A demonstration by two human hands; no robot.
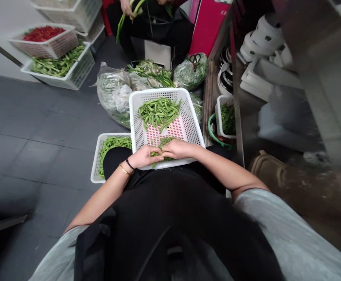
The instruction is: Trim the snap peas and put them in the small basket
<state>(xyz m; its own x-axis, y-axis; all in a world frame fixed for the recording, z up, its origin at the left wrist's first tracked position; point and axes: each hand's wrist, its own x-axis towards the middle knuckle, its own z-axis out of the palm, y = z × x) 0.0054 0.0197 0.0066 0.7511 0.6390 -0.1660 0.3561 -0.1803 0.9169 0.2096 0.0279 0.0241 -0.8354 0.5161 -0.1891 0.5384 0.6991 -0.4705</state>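
A white plastic basket (135, 117) rests on my lap with a heap of green bean pods (158, 111) at its far end and a smaller bunch near me. My left hand (143, 157) and my right hand (177, 149) meet at the basket's near rim, both curled around a green pod (158, 154) between them. A second white basket (96, 164) of green pods sits on the floor by my left knee.
Across from me a seated person holds long green stalks (129, 15). Plastic bags of greens (114, 91) and scissors (194, 59) lie between us. Baskets of red chillies (43, 34) and green pods (56, 64) stand far left. A steel shelf (237, 109) with bowls runs along the right.
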